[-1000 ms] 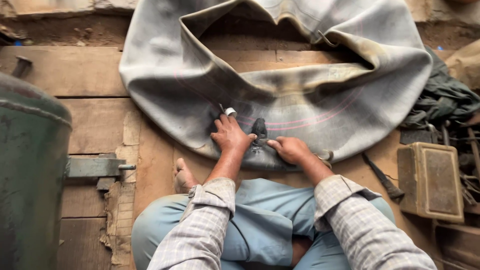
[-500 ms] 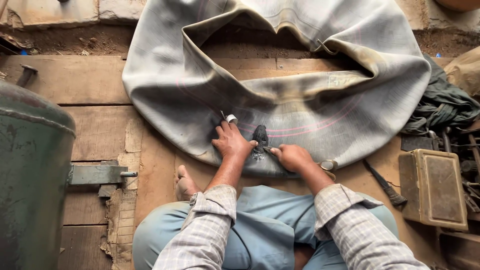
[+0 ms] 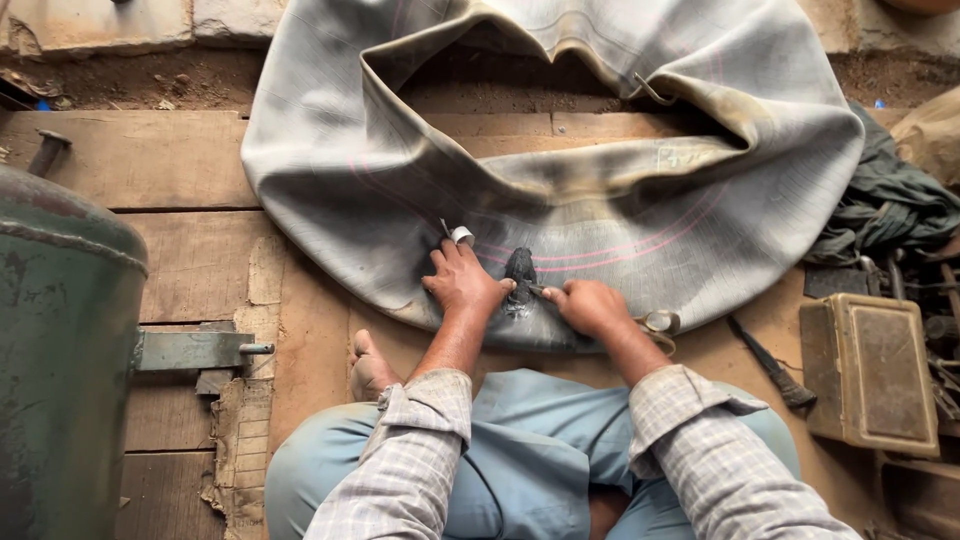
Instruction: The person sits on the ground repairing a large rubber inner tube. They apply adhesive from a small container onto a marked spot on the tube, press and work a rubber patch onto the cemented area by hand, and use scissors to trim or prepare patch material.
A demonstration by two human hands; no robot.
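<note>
Sitting cross-legged on the plank floor [image 3: 190, 260], the person leans over a big grey inner tube [image 3: 380, 190] that sprawls deflated from about nine o'clock round to three, its near edge lying just in front of the knees. The left hand [image 3: 462, 283] presses flat on the rubber with fingers spread, clamped on nothing, a small pale ring-like piece [image 3: 461, 236] sitting just past its fingertips at twelve o'clock. The right hand [image 3: 592, 305] is curled, its fingertips pinched together on something thin that points at a dark roughened patch [image 3: 519, 277] between the two hands (I cannot tell what the thin thing is). The tube looks soft, floppy and fairly heavy for its bulk; it folds over itself at twelve o'clock and would slump if lifted by one spot, so I would judge the thick folded edges to be the best places to take hold, with both hands. Its surface looks dusty rather than slick. At nine o'clock stands a green metal tank [image 3: 60, 360] with a bracket sticking out; at three o'clock sit a tan metal box [image 3: 872, 372], a dark-handled tool [image 3: 768, 362] and a heap of dark cloth [image 3: 885, 205]. Beyond the planks, at twelve o'clock, lie bare earth and rough stone blocks [image 3: 100, 25]. A bare foot [image 3: 368, 370] shows by the left knee.
</note>
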